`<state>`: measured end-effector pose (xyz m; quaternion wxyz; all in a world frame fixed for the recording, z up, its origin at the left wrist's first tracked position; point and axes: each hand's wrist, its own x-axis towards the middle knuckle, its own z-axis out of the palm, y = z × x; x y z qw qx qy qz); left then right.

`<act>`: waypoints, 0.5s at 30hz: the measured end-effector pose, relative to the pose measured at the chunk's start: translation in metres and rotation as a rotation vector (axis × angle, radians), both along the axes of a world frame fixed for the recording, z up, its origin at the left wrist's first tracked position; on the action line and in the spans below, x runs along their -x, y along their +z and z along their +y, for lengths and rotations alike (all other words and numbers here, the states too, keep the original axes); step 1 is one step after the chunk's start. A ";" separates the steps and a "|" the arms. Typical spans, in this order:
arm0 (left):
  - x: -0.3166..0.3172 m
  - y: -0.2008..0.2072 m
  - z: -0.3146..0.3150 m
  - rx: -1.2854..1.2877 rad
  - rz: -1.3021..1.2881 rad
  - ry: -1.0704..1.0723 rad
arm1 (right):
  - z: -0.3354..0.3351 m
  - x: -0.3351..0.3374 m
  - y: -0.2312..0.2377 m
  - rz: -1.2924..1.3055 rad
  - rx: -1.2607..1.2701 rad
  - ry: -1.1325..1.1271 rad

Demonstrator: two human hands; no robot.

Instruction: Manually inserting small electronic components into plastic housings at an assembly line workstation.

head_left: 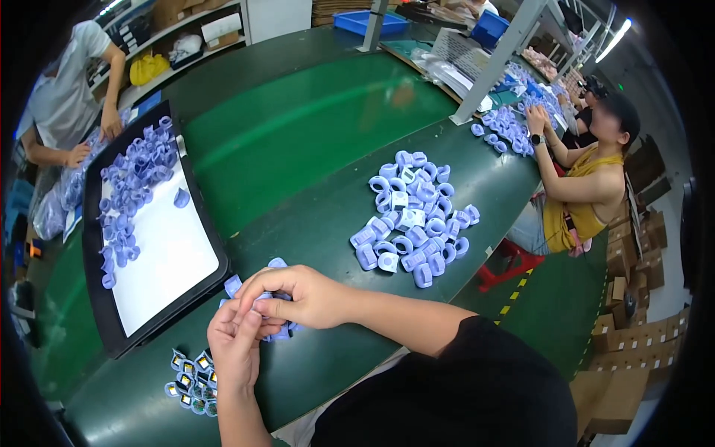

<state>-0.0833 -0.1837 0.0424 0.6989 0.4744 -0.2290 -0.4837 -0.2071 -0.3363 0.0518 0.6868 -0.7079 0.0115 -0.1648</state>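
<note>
My left hand (237,339) and my right hand (304,296) meet over the near part of the green table, fingers closed together in a pinch. Between the fingertips a bit of a small lavender plastic part (264,296) shows; the fingers cover most of it. Several lavender parts (278,334) lie under and around my hands, partly hidden. Beside my left wrist is a cluster of lavender rings with dark and yellow electronic pieces inside (195,381). To the right of my hands spreads a larger pile of lavender ring-shaped parts (417,216).
A black-rimmed tray (223,261) with a white base holds many lavender parts at left. Behind it a person (71,82) handles plastic bags. At right a seated person (588,179) works at another lavender pile (506,127). A metal post (491,71) rises from the table.
</note>
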 end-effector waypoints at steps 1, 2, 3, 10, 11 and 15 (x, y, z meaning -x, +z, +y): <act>0.000 0.000 0.001 0.020 0.054 -0.019 | 0.001 -0.001 0.001 0.004 0.011 -0.014; 0.002 0.001 0.001 0.019 0.049 -0.019 | 0.002 0.000 0.004 -0.001 0.010 -0.014; 0.007 0.006 -0.003 0.043 0.128 0.008 | 0.003 0.001 0.010 0.018 -0.145 -0.008; 0.006 0.002 0.006 0.072 0.189 -0.136 | 0.003 0.002 0.010 -0.009 0.179 -0.158; 0.006 0.000 0.004 0.085 0.185 -0.144 | 0.004 0.002 0.012 -0.043 0.209 -0.212; 0.007 -0.005 -0.005 0.163 0.121 -0.171 | -0.002 0.008 0.012 -0.033 0.222 -0.203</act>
